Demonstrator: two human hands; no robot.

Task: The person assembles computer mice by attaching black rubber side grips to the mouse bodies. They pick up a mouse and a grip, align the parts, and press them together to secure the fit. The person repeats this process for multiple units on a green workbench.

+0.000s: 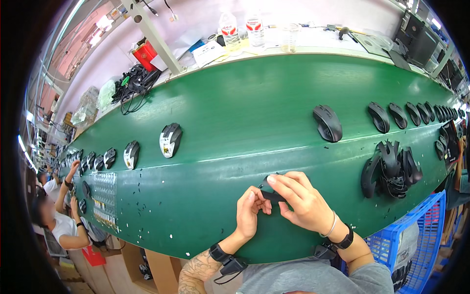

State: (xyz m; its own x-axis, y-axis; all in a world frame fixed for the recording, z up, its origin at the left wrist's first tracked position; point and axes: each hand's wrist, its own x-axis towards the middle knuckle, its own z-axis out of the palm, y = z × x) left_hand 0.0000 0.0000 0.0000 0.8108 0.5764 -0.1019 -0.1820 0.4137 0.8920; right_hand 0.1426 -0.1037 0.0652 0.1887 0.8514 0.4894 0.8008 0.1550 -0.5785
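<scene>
Head view: both hands meet over the near part of the green worktop (235,105), closed around a small black piece (272,197); the clock directions below are taken from it. The left hand (248,214) pinches its left end between thumb and curled fingers. The right hand (304,200) covers it from the other side, fingers bent over the top and thumb beneath, so most of its shape is hidden and I cannot tell exactly what part it is.

At 1 o'clock, well apart from the hands, lies a black computer mouse (327,123). A row of black mice (379,117) runs from 2 o'clock toward the right edge. Between 2 and 3 o'clock sits a heap of curved black shells (390,166), some leaning on others.

At 10 o'clock rests a black-and-white mouse (170,140), with a similar mouse (131,155) farther out, nearer 9. A clear plastic tray (105,191) lies at 9 o'clock, and beyond it a co-worker (68,225) in a white top. Between 3 and 4 o'clock, beside the worktop's near edge, stands a blue crate (427,235). Two clear bottles (255,33) stand near 12 o'clock, at the far side.
</scene>
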